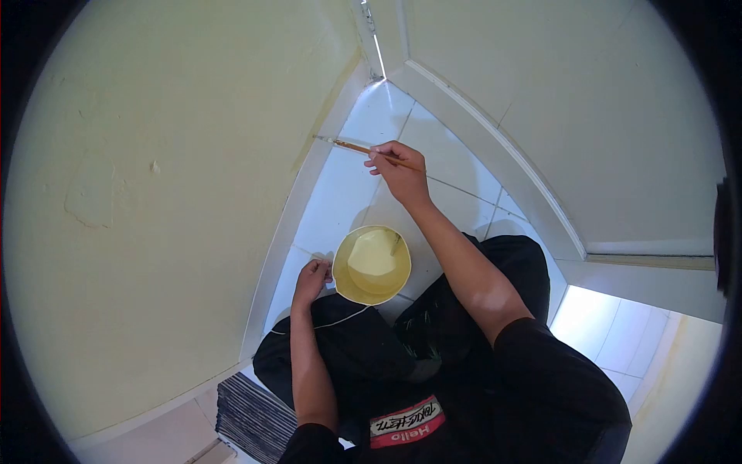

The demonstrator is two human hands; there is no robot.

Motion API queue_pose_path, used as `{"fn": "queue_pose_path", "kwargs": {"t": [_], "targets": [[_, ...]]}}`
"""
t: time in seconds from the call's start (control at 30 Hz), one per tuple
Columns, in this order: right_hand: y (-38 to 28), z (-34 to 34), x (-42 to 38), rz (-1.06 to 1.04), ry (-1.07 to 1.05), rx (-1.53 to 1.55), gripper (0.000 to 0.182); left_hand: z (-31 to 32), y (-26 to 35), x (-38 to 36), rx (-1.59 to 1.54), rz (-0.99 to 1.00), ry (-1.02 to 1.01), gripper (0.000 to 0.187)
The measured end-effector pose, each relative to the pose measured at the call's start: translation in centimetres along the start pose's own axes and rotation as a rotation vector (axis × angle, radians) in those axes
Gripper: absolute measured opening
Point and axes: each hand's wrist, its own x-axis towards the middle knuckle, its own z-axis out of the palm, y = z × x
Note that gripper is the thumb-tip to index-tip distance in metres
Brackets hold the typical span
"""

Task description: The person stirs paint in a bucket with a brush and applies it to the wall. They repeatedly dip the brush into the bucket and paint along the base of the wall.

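A slim paintbrush (357, 148) with a brown wooden handle is pinched in my right hand (399, 172). Its bristle end points left and meets the bottom of the pale yellow wall (178, 178), just above the white baseboard (290, 209). By my knees stands a yellow bucket (342, 284), with pale yellow paint (372, 254) inside and a darker smear on its inner right side. My left hand (311, 282) has its fingers curled at the bucket's left edge and appears to grip it; the fingertips are partly hidden.
White floor tiles (328, 189) narrow toward a corner with a bright gap. A white door (572, 100) rises on the right. My crossed legs (510, 259) in dark trousers are close around the bucket. A striped dark mat (251, 417) lies behind at lower left.
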Motion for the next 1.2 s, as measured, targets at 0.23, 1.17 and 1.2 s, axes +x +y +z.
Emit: {"fn": "queue_pose_path", "kwargs": {"t": [0.23,1.17,1.2], "targets": [[-0.2,0.2,-0.8,-0.013,-0.169,-0.117,0.007,0.1,0.7,-0.5,0.048,0.006,0.004,0.03],[-1.5,1.2,-2.8,-0.421,-0.195,-0.393,0.007,0.2,-2.3,-0.2,0.183,0.032,0.076,0.033],[-1.7,1.2,-3.1,-0.422,-0.234,-0.405,0.007,0.3,-2.4,-0.2,0.182,0.031,0.081,0.033]]}}
